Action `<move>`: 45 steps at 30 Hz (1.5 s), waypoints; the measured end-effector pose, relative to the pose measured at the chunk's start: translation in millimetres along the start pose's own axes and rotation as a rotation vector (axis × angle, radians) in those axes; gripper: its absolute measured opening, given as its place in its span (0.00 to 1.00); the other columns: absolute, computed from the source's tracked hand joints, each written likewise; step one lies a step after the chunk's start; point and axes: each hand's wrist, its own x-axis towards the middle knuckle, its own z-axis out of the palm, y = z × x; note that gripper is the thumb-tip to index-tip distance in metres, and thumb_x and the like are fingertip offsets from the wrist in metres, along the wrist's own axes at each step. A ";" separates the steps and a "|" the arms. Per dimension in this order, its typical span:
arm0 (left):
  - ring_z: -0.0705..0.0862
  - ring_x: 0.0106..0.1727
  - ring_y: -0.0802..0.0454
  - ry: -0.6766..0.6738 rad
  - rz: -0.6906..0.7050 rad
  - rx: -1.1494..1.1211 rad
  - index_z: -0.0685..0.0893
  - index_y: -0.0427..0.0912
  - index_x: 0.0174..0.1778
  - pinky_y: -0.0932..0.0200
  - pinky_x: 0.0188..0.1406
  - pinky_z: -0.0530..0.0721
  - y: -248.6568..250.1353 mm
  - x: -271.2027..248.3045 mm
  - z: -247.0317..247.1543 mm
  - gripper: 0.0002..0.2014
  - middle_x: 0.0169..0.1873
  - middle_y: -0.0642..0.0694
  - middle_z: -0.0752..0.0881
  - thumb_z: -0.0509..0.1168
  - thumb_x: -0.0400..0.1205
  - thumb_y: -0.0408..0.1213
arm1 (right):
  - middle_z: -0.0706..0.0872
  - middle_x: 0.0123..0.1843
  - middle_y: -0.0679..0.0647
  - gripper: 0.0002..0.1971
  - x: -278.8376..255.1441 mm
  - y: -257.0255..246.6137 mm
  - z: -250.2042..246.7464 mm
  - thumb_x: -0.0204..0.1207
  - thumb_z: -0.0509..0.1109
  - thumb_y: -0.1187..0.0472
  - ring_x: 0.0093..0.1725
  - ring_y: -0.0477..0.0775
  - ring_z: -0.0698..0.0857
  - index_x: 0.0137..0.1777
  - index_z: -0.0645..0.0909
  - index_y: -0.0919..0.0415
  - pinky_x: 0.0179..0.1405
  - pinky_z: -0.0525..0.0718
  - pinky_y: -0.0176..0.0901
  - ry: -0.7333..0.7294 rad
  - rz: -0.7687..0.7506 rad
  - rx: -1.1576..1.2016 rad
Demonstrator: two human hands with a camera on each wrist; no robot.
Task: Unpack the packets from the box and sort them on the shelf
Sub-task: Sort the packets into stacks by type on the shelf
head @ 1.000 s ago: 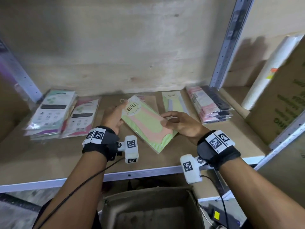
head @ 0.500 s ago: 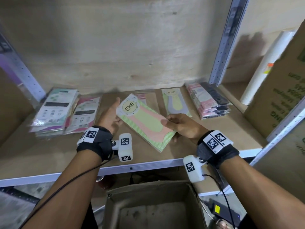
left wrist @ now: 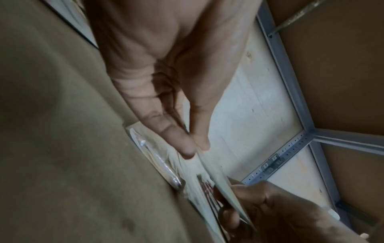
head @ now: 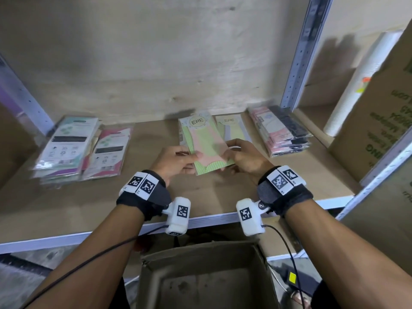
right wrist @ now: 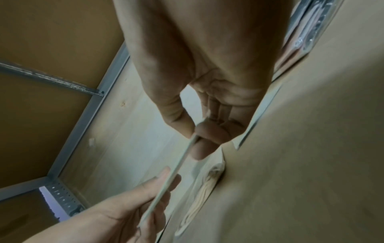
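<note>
A flat green and pink packet (head: 206, 143) marked ENE is held just above the shelf board (head: 66, 208), over another packet of its kind. My left hand (head: 178, 160) pinches its near left edge; my right hand (head: 239, 153) pinches its near right edge. The left wrist view shows the packet (left wrist: 220, 179) edge-on between thumb and finger, and the right wrist view shows the same packet (right wrist: 176, 166) pinched the same way. A second ENE packet (head: 234, 130) lies to its right. The open cardboard box (head: 207, 277) stands below the shelf.
Two stacks of white, teal and pink packets (head: 69, 148) lie at the shelf's left. A stack of pink and black packets (head: 283, 130) sits by the metal upright (head: 298, 63). A white roll (head: 356, 85) and a printed carton (head: 383, 121) fill the right bay.
The packet has turned from a slant to lie straight, ENE end at the back, and moved back over the pile. My left hand now pinches its near edge instead of touching its top.
</note>
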 end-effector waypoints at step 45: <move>0.87 0.64 0.40 0.023 0.066 0.420 0.83 0.41 0.73 0.45 0.69 0.85 20.5 88.6 84.4 0.29 0.63 0.38 0.87 0.80 0.74 0.38 | 0.87 0.62 0.63 0.32 19.9 -19.3 -51.9 0.82 0.68 0.56 0.38 0.56 0.93 0.84 0.62 0.57 0.44 0.92 0.46 0.132 0.126 -0.675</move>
